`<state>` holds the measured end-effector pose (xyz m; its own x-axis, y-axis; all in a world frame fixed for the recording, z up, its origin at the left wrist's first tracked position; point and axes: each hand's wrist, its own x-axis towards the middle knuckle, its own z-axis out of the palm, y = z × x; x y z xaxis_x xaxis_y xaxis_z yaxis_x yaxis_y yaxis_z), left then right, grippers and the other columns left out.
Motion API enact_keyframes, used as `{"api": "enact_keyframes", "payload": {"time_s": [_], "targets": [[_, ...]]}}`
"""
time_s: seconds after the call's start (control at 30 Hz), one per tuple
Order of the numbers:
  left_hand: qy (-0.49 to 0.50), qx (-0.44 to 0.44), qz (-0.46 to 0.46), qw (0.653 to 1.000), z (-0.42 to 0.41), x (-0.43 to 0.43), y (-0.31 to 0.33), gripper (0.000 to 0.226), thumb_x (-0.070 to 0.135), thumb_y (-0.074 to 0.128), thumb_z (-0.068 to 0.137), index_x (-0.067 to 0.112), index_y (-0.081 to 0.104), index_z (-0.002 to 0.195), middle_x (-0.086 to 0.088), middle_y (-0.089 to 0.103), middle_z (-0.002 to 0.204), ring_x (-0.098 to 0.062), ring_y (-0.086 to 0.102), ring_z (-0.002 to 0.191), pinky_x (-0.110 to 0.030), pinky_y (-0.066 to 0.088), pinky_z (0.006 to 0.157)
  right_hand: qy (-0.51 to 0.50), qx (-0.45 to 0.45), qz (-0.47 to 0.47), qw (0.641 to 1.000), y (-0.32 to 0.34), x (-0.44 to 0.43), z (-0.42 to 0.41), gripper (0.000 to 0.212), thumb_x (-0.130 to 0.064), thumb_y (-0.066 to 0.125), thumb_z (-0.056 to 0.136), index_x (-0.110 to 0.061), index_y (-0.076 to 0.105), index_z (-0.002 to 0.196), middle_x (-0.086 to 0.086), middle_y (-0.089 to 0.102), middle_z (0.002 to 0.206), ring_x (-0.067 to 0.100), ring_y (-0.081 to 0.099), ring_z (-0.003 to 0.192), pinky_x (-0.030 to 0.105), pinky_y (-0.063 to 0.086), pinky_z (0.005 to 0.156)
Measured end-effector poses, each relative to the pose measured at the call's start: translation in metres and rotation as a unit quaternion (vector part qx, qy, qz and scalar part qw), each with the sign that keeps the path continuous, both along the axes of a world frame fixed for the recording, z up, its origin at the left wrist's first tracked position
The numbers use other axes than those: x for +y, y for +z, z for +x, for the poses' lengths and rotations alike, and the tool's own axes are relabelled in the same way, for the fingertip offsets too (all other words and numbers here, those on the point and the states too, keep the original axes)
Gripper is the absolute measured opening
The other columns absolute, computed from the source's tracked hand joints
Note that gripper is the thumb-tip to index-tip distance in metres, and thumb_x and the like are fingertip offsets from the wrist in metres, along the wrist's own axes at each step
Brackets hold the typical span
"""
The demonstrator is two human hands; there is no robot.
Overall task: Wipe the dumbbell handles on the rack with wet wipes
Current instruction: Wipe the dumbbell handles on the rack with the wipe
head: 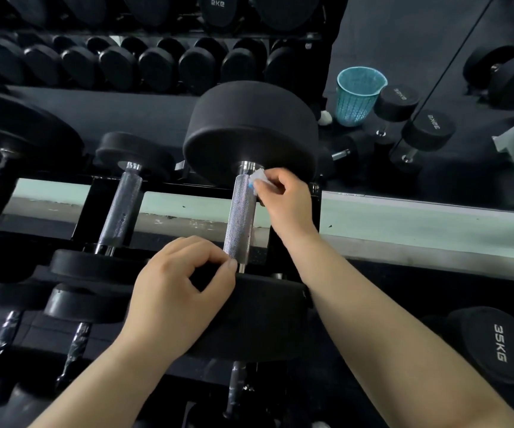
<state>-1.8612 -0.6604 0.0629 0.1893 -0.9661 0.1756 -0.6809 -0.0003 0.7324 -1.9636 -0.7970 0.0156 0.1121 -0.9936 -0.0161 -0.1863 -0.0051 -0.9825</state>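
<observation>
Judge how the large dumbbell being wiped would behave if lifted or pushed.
Probably very heavy: the dumbbell has thick, broad heads. Its knurled handle likely grips well, not slippery. The round heads could roll if pushed sideways, though the rack seems to cradle it.

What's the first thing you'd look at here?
The big black dumbbell in the middle, with its shiny silver handle. The right hand pinches a small white wet wipe against the handle's far end, while the left hand rests on the near weight. A teal basket stands out at the upper right.
</observation>
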Motion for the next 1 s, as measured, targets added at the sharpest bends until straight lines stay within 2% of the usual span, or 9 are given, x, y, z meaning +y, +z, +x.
{"api": "enact_keyframes", "payload": {"time_s": [0.07, 0.13, 0.2, 0.3, 0.43, 0.67, 0.77, 0.87, 1.0], "targets": [[0.000, -0.001, 0.001, 1.000, 0.000, 0.000, 0.000, 0.021, 0.045, 0.044, 0.068, 0.030, 0.056, 0.077, 0.018, 0.058, 0.089, -0.001, 0.053, 0.076, -0.007, 0.038, 0.066, 0.097, 0.018, 0.025, 0.995, 0.003, 0.007, -0.012, 0.020, -0.003, 0.065, 0.078, -0.020, 0.060, 0.067, -0.011, 0.056, 0.065, 0.008, 0.052, 0.061, 0.025, 0.046, 0.067], [-0.001, -0.002, 0.001, 1.000, 0.000, -0.001, 0.000, 0.022, 0.045, 0.044, 0.068, 0.030, 0.055, 0.079, 0.017, 0.058, 0.090, -0.002, 0.053, 0.076, -0.008, 0.038, 0.066, 0.225, 0.077, 0.038, 0.971, 0.006, 0.021, -0.022, 0.008, 0.000, 0.069, 0.073, -0.008, 0.067, 0.074, -0.010, 0.056, 0.063, 0.001, 0.053, 0.058, 0.021, 0.047, 0.068], [0.004, -0.001, -0.002, 1.000, 0.001, -0.001, 0.000, 0.021, 0.044, 0.043, 0.069, 0.028, 0.056, 0.075, 0.016, 0.058, 0.088, -0.002, 0.053, 0.075, -0.007, 0.038, 0.065, 0.313, 0.151, 0.047, 0.937, 0.011, 0.032, -0.026, 0.009, -0.003, 0.070, 0.072, -0.002, 0.070, 0.081, -0.014, 0.054, 0.062, -0.006, 0.053, 0.054, 0.006, 0.041, 0.061], [0.016, 0.008, -0.007, 1.000, 0.001, 0.000, 0.000, 0.025, 0.042, 0.043, 0.071, 0.027, 0.055, 0.056, 0.013, 0.060, 0.086, -0.002, 0.054, 0.074, -0.005, 0.037, 0.065, 0.377, 0.218, 0.019, 0.900, 0.015, 0.035, -0.023, 0.009, -0.008, 0.068, 0.076, -0.005, 0.072, 0.085, -0.014, 0.054, 0.068, -0.001, 0.053, 0.063, 0.007, 0.042, 0.065], [0.028, 0.015, -0.005, 0.999, 0.001, 0.001, 0.000, 0.031, 0.046, 0.040, 0.073, 0.023, 0.057, 0.060, 0.013, 0.060, 0.090, -0.001, 0.054, 0.076, -0.004, 0.037, 0.065, 0.330, 0.224, -0.096, 0.912, 0.016, 0.029, -0.018, 0.009, -0.007, 0.066, 0.077, -0.004, 0.071, 0.084, -0.008, 0.053, 0.076, 0.007, 0.051, 0.071, 0.018, 0.041, 0.070], [0.076, 0.103, -0.058, 0.990, 0.001, 0.007, 0.003, 0.030, 0.036, 0.038, 0.077, 0.023, 0.056, 0.057, 0.010, 0.060, 0.078, 0.002, 0.054, 0.069, -0.002, 0.036, 0.062, 0.016, 0.217, -0.157, 0.963, 0.019, 0.001, 0.013, 0.015, -0.006, 0.057, 0.083, 0.005, 0.067, 0.086, 0.018, 0.063, 0.089, 0.027, 0.058, 0.080, 0.025, 0.038, 0.068], [0.107, 0.141, -0.089, 0.980, 0.003, 0.011, 0.003, 0.025, 0.029, 0.043, 0.079, 0.020, 0.056, 0.059, 0.013, 0.060, 0.073, 0.006, 0.053, 0.065, -0.001, 0.036, 0.060, 0.085, 0.243, -0.127, 0.958, 0.028, 0.006, 0.012, 0.018, -0.011, 0.059, 0.082, 0.001, 0.064, 0.071, 0.007, 0.058, 0.074, 0.015, 0.051, 0.067, 0.014, 0.039, 0.060], [0.087, 0.160, -0.043, 0.982, 0.008, 0.007, 0.006, 0.019, 0.023, 0.056, 0.080, 0.025, 0.057, 0.061, 0.019, 0.060, 0.081, 0.007, 0.054, 0.072, -0.001, 0.037, 0.064, 0.217, 0.296, -0.092, 0.926, 0.038, 0.021, 0.004, 0.013, -0.009, 0.060, 0.082, -0.003, 0.070, 0.087, -0.014, 0.047, 0.067, 0.008, 0.047, 0.067, 0.006, 0.035, 0.059], [0.035, 0.105, 0.006, 0.994, 0.025, 0.007, 0.000, 0.015, 0.030, 0.061, 0.078, 0.037, 0.055, 0.065, 0.028, 0.052, 0.100, 0.005, 0.049, 0.091, 0.000, 0.035, 0.074, 0.193, 0.368, -0.155, 0.896, 0.036, 0.018, 0.013, 0.018, -0.010, 0.054, 0.086, -0.003, 0.069, 0.093, 0.005, 0.060, 0.091, 0.022, 0.055, 0.087, 0.023, 0.035, 0.067]]}}
